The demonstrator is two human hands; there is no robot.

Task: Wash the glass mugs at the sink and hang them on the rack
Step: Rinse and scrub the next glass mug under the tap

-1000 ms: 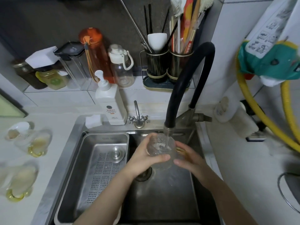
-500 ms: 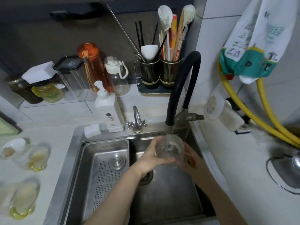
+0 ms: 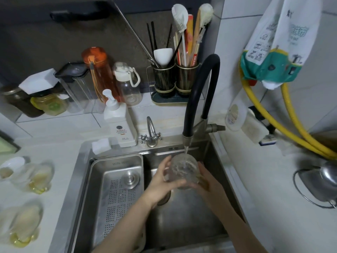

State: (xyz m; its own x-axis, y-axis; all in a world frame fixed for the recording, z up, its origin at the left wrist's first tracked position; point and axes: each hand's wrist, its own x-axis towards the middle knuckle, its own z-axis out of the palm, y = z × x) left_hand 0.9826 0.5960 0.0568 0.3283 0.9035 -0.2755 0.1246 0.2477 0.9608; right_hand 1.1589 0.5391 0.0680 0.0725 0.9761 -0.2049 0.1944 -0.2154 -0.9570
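Under tap: mug (image 3: 184,171) now tilted, stream hitting its side.
Hands: left (image 3: 160,185), right (image 3: 209,183) both grasping mug.
Meaning: rinsing continues; hanging pending.

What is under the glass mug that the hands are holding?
Under the glass mug is the dark steel sink, with its drain partly showing. The left hand covers the rest of the drain, and the right hand hides the sink floor beneath it.
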